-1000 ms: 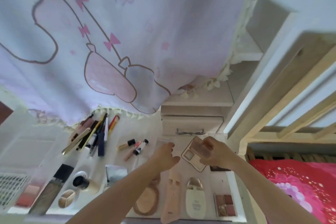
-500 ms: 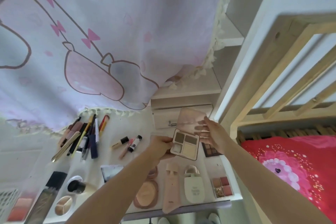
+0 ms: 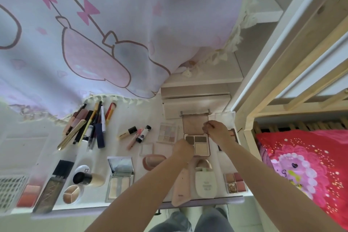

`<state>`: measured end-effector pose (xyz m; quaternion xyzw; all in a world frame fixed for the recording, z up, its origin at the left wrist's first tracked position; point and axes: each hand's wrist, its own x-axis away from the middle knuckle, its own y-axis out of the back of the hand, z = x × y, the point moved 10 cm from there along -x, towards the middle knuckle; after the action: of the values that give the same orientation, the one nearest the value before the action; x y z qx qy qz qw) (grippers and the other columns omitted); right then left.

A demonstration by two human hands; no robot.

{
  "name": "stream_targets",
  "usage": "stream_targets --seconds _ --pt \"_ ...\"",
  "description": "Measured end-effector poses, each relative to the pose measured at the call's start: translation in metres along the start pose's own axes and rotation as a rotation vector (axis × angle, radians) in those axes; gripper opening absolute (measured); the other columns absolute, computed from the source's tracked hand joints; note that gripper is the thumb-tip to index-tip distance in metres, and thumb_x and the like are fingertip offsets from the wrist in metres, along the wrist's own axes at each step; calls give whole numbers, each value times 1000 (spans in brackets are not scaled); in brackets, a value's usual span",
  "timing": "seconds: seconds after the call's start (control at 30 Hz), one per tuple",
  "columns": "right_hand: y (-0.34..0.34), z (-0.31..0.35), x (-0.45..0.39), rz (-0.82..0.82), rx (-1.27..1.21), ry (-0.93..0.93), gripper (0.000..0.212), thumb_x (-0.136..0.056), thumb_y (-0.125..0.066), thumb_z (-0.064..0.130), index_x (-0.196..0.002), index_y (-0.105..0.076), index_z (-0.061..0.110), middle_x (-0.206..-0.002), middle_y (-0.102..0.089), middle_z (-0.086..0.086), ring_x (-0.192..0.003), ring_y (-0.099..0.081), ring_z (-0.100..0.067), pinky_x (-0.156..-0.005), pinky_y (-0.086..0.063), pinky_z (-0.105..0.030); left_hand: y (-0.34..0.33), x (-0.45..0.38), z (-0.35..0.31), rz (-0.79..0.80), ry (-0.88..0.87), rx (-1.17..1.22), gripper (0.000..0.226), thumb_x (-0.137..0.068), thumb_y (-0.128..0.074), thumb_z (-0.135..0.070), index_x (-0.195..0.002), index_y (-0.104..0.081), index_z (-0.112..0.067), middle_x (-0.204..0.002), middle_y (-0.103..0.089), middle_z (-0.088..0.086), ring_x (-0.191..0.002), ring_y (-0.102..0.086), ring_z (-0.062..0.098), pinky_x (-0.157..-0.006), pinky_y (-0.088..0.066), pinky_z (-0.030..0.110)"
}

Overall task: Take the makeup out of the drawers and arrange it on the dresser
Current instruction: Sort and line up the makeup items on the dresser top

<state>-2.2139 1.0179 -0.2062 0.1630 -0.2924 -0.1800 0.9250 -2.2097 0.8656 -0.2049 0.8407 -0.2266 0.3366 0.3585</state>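
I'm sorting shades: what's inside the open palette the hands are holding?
The open palette shows two dark brown pans and one pale cream pan. The left hand covers its lower-left corner, so a fourth pan can't be confirmed. The right hand pinches the lid's edge.

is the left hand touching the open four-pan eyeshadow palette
Touching. The head view shows the left hand gripping the lower left edge of the open four-pan eyeshadow palette, covering one corner, no gap between them.

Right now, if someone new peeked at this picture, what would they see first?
Probably the big curtain with pink bows hanging over the back of the dresser. Next, both hands, the left hand and right hand, holding an open eyeshadow palette near the middle. On the right glows a bright red blanket.
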Motion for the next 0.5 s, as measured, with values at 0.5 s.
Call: stream_targets --seconds 0.5 --pt "7 1 -4 -96 257 15 27 -96 -32 7 -88 -57 0 -88 -52 -17 -84 -47 -24 -71 -31 -26 -4 -13 -11 6 -89 -456 33 -90 -39 -6 -120 -50 -1 -126 -53 15 -118 -50 28 -92 -44 32"
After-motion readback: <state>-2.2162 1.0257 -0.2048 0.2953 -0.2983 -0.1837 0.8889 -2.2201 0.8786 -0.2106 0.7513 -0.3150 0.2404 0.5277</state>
